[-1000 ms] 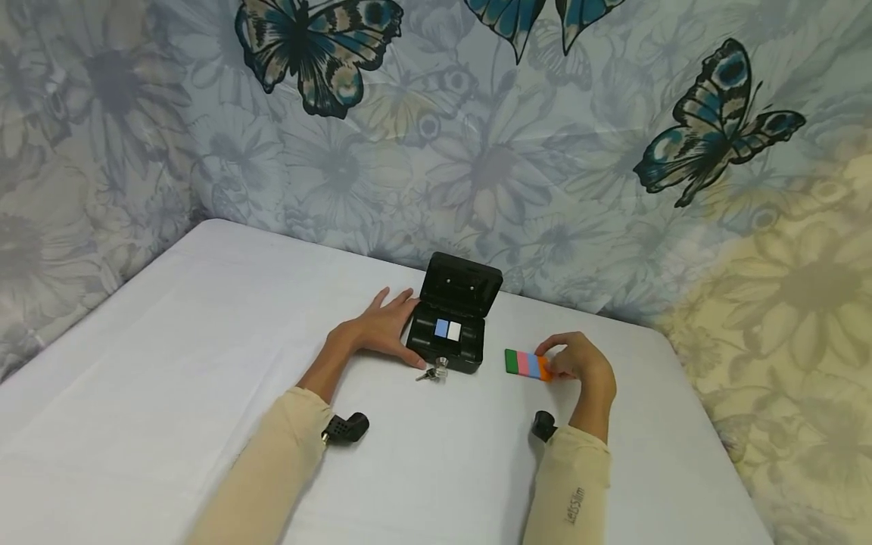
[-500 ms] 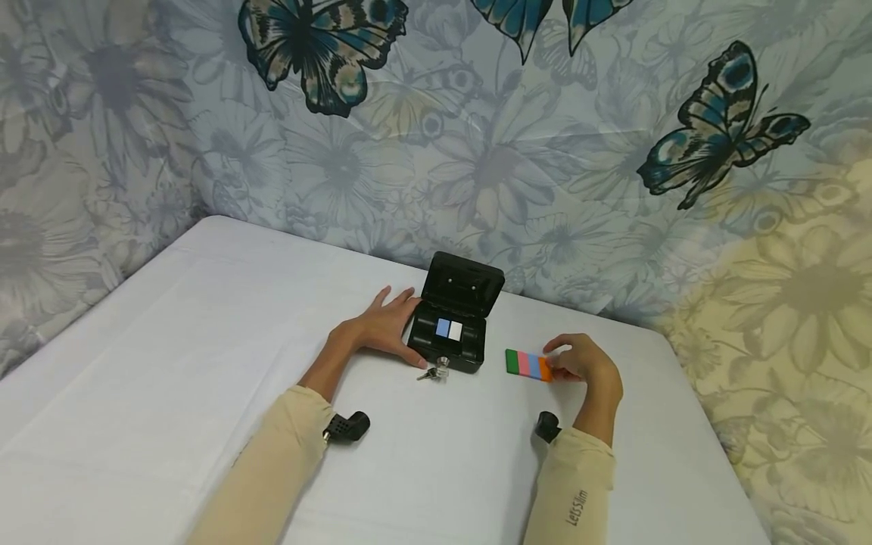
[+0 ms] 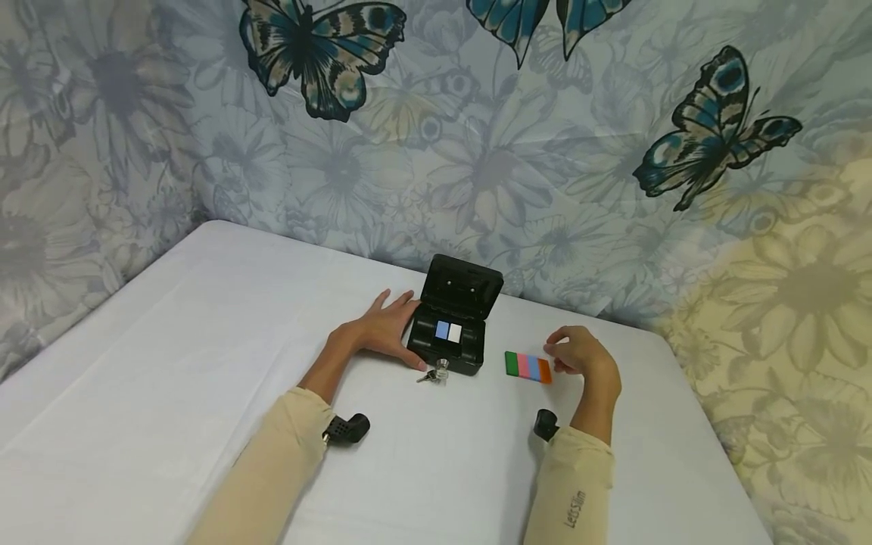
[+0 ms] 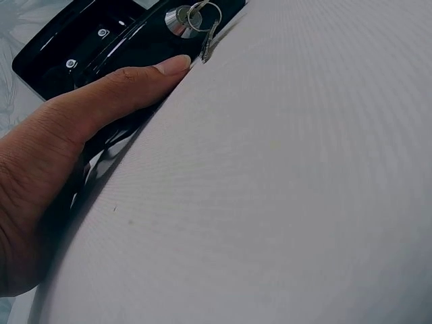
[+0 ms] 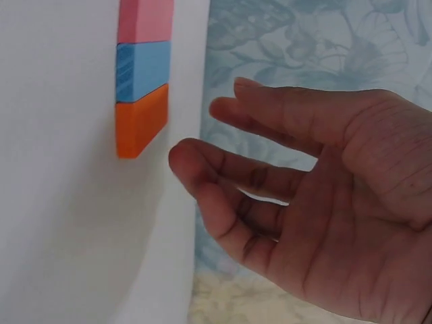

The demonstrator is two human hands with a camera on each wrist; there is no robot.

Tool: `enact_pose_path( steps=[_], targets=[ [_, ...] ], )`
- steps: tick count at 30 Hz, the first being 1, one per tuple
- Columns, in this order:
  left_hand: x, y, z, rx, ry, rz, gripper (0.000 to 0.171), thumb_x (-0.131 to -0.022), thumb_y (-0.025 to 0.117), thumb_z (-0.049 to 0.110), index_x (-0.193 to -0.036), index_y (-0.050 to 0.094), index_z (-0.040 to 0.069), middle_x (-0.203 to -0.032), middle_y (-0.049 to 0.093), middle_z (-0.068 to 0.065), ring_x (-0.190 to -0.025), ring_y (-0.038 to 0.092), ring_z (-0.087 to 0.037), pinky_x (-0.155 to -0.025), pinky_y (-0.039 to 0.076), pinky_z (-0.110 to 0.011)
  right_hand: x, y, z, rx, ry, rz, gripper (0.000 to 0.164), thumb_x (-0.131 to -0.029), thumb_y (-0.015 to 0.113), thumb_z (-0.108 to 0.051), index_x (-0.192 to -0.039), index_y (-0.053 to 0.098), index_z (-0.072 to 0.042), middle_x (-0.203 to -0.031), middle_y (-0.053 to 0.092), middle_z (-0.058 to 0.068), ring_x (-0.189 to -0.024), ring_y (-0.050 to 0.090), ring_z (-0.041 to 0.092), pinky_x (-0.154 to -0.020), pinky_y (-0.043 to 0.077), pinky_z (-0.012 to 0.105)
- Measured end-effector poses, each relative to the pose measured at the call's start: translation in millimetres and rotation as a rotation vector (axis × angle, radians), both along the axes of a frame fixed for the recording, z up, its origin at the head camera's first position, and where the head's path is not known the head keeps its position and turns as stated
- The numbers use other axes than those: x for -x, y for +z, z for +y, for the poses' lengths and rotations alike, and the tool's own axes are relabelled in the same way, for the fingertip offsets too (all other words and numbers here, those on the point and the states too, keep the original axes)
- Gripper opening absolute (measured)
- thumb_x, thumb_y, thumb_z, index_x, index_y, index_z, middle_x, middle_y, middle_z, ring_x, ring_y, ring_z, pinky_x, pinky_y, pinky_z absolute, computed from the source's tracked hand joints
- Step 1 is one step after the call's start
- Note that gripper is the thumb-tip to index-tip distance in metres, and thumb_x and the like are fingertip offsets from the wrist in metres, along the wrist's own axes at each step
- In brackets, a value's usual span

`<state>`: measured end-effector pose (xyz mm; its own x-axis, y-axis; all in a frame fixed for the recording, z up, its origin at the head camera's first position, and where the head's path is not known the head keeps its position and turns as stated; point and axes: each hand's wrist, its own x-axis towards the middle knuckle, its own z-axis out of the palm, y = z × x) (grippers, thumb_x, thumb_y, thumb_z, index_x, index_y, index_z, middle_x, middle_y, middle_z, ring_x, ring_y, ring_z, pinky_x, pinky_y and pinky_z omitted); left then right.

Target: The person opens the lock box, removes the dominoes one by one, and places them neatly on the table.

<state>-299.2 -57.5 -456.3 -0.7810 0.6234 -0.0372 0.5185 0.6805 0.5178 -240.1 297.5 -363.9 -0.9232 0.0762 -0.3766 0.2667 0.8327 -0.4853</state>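
Note:
A black metal cash box (image 3: 468, 350) stands on the table, its lid (image 3: 466, 281) raised. A light blue block (image 3: 442, 329) and a white block (image 3: 455, 333) lie side by side inside. My left hand (image 3: 378, 331) rests against the box's left side, fingers spread, thumb (image 4: 142, 84) along the lower front edge by the lock. To the right of the box, a green block (image 3: 511, 363), a pink block (image 3: 522, 365), a blue block (image 3: 534, 368) and an orange block (image 5: 138, 125) form a row. Loosely bent and holding nothing, my right hand (image 3: 582, 352) hovers just beyond the orange end.
Keys on a ring (image 3: 429, 375) hang from the lock at the box's front. A white cloth covers the table (image 3: 409, 469). Behind the raised lid runs the far table edge, with a butterfly-patterned wall hanging (image 3: 490, 174) beyond it.
My right hand has let go of the orange block and lifted slightly away from it. The row of blocks and my left hand stay in place.

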Motion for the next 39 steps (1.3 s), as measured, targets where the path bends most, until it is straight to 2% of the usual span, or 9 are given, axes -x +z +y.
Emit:
enact_pose_path(
  steps=[5,12,23,33,39],
  targets=[
    [-0.3,-1.8,0,0.004,-0.002,0.017,0.128,-0.072,0.082,0.067,-0.166,0.021,0.005,-0.176,0.016,-0.02,-0.166,0.009,-0.033,-0.134,-0.006,-0.056,-2.9,8.1,-10,-0.031,0.004,0.072,0.036,-0.104,0.059,-0.015,-0.129,0.059,0.011,-0.076,0.07,0.01,-0.07,0.066,0.016,-0.067,0.055,0.023],
    [-3.2,0.8,-1,0.014,0.018,0.0,0.128,-0.073,0.084,0.064,-0.166,0.021,0.004,-0.176,0.014,-0.02,-0.167,0.008,-0.032,-0.134,-0.007,-0.056,-1.8,15.0,-21,-0.029,0.033,0.139,0.037,-0.105,0.058,-0.018,-0.13,0.06,0.009,-0.093,0.074,0.018,-0.088,0.073,0.03,-0.078,0.059,0.031],
    [-3.8,1.8,0,0.008,0.021,0.004,0.127,-0.073,0.084,0.064,-0.166,0.022,0.004,-0.175,0.017,-0.019,-0.166,0.009,-0.032,-0.135,-0.006,-0.057,3.4,20.1,-42,0.024,0.079,0.222,0.034,-0.104,0.06,-0.018,-0.126,0.064,0.008,-0.09,0.077,0.018,-0.088,0.072,0.032,-0.075,0.054,0.031],
    [-2.0,0.7,1,0.008,0.015,0.011,0.128,-0.071,0.083,0.065,-0.166,0.023,0.005,-0.175,0.02,-0.019,-0.166,0.009,-0.032,-0.135,-0.006,-0.056,13.9,14.3,-79,0.068,0.233,0.336,0.025,-0.101,0.059,-0.006,-0.118,0.068,0.01,-0.099,0.079,0.026,-0.092,0.075,0.039,-0.068,0.051,0.025],
    [2.3,-7.1,1,-0.02,0.008,0.003,0.132,-0.067,0.081,0.072,-0.166,0.023,0.006,-0.175,0.02,-0.018,-0.167,0.007,-0.031,-0.134,-0.009,-0.055,16.8,7.5,-101,0.109,0.335,0.371,0.02,-0.101,0.059,0.0,-0.115,0.067,0.011,-0.103,0.077,0.026,-0.095,0.075,0.041,-0.079,0.059,0.037]
  ],
)
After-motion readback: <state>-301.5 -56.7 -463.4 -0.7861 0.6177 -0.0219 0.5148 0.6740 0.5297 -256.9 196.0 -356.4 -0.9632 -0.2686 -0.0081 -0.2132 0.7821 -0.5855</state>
